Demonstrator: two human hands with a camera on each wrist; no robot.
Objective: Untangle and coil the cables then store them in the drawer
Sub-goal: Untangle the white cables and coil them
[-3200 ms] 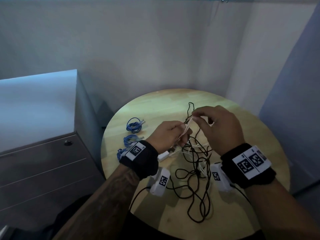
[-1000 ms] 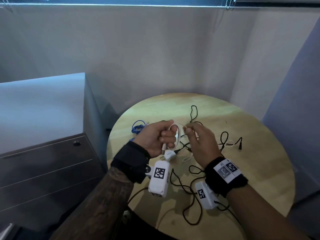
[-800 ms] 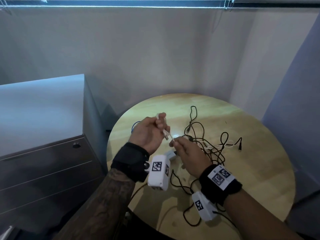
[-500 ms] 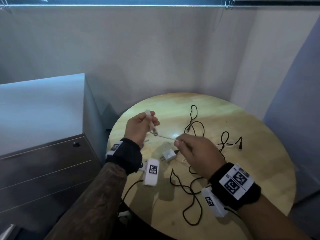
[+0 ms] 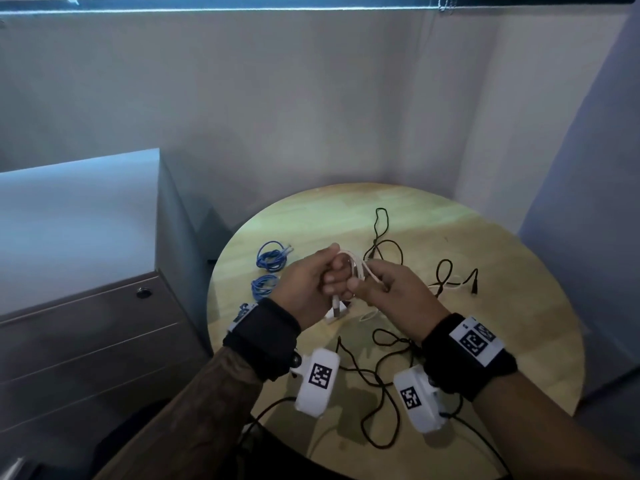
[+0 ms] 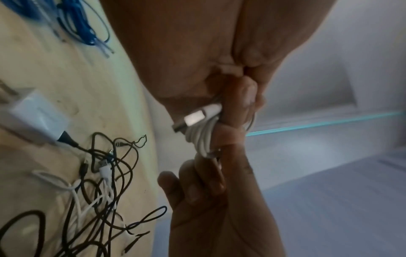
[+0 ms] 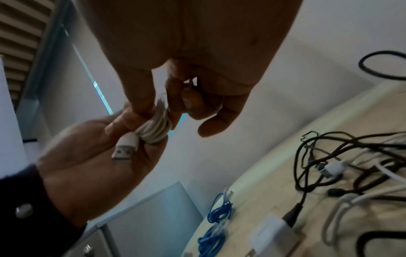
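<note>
Holding a small white cable (image 5: 356,268) wound into tight loops, the left hand (image 5: 308,289) has its grip curled round the bundle, with the USB plug (image 7: 124,150) poking out below the fingers (image 6: 239,100). The right hand (image 5: 394,292) meets it just beside, its grip pinching the same loops between thumb and fingertips (image 7: 142,102). Both hands hang above the middle of the round bench (image 5: 502,341), clear of its surface. Using the white charger block (image 6: 37,113) on the bench as the landmark: it sits directly under the left hand, with a black lead plugged into it. Toward the person and to the right of the block sprawls the tangle of black cables (image 5: 377,386), with a second white cable (image 6: 72,191) threaded through it. More black loops run from the block toward the far edge of the bench, and one black plug end (image 5: 474,284) lies well to the block's right, short of the rim. Left of the block, near the bench's left edge, lie two coiled blue cables (image 5: 270,259), one behind the other. Beyond that edge, just beside the bench, stands the grey drawer cabinet (image 5: 86,341), its drawers closed. Bare wood shows along the far and right rim of the bench.
</note>
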